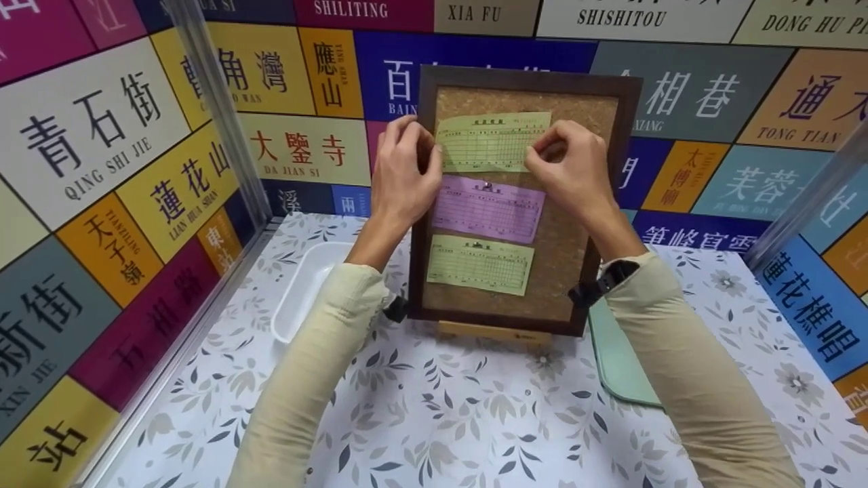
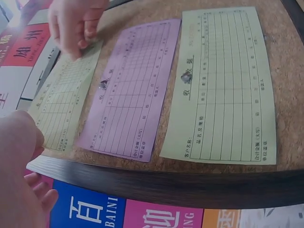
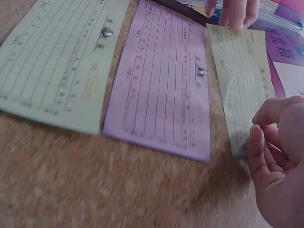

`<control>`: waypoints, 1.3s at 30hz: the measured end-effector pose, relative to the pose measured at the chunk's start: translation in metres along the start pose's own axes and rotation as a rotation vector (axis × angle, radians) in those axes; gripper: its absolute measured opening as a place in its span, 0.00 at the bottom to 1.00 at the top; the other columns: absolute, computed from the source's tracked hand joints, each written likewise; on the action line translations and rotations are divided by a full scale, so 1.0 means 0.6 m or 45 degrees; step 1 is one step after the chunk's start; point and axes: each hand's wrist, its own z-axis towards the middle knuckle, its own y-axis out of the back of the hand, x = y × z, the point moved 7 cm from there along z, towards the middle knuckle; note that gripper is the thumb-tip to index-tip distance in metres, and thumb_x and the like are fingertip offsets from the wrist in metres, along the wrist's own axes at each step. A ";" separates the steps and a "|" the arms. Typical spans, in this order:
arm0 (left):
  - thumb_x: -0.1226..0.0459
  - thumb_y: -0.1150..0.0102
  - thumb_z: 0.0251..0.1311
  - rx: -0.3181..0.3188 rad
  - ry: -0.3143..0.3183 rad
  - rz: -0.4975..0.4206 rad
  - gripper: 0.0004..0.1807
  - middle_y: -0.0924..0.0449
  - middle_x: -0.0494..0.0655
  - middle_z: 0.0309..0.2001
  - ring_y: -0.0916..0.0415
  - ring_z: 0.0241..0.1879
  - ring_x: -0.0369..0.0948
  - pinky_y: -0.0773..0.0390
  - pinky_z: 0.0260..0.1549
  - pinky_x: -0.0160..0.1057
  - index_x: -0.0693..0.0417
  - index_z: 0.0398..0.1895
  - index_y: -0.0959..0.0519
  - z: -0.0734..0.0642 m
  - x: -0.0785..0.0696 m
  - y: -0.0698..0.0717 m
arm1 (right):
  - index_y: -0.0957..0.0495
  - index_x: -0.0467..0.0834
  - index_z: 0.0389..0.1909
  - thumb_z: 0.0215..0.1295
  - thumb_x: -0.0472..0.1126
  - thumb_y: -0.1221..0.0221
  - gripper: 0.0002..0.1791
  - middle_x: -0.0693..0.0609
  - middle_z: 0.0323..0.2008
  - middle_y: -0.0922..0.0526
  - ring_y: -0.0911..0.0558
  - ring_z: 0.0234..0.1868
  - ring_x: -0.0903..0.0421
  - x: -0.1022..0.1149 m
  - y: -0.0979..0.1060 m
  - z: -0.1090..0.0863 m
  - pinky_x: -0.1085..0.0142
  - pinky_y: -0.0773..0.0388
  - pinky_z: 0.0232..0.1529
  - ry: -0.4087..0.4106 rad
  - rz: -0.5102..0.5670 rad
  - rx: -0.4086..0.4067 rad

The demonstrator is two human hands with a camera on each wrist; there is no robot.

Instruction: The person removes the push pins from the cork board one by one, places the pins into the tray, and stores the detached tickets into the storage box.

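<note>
From here, the top green slip (image 1: 494, 142) stretches long from nine to three o'clock near the cork board's (image 1: 563, 264) twelve, left hand (image 1: 403, 166) pinching its nine o'clock end, right hand (image 1: 575, 166) its three, fingertips nearly together, both equally close.

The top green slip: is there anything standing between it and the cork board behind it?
Nothing visible does. The left hand and right hand are at the side edges of the top green slip, and no object shows between it and the cork board; the purple slip sits below it.
</note>
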 end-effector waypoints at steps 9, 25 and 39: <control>0.60 0.36 0.73 -0.106 -0.089 -0.200 0.06 0.13 0.47 0.54 0.20 0.58 0.44 0.21 0.63 0.39 0.53 0.44 0.16 -0.031 0.005 0.021 | 0.15 0.36 0.36 0.67 0.38 0.30 0.08 0.51 0.36 0.15 0.15 0.34 0.67 -0.027 0.050 -0.047 0.80 0.19 0.37 0.022 -0.008 -0.047; 0.61 0.37 0.75 -0.213 -0.140 -0.422 0.07 0.11 0.45 0.39 0.15 0.41 0.38 0.14 0.48 0.39 0.55 0.45 0.17 -0.101 0.035 0.040 | 0.14 0.34 0.40 0.69 0.32 0.30 0.05 0.44 0.36 0.13 0.18 0.30 0.64 -0.002 0.117 -0.150 0.80 0.22 0.33 -0.021 0.025 -0.081; 0.68 0.35 0.73 -0.286 0.017 -0.587 0.04 0.11 0.51 0.40 0.13 0.39 0.41 0.13 0.47 0.40 0.61 0.45 0.18 -0.163 0.096 0.055 | 0.14 0.34 0.43 0.69 0.31 0.30 0.06 0.45 0.40 0.11 0.15 0.33 0.65 -0.030 0.141 -0.242 0.78 0.22 0.33 -0.052 0.078 -0.144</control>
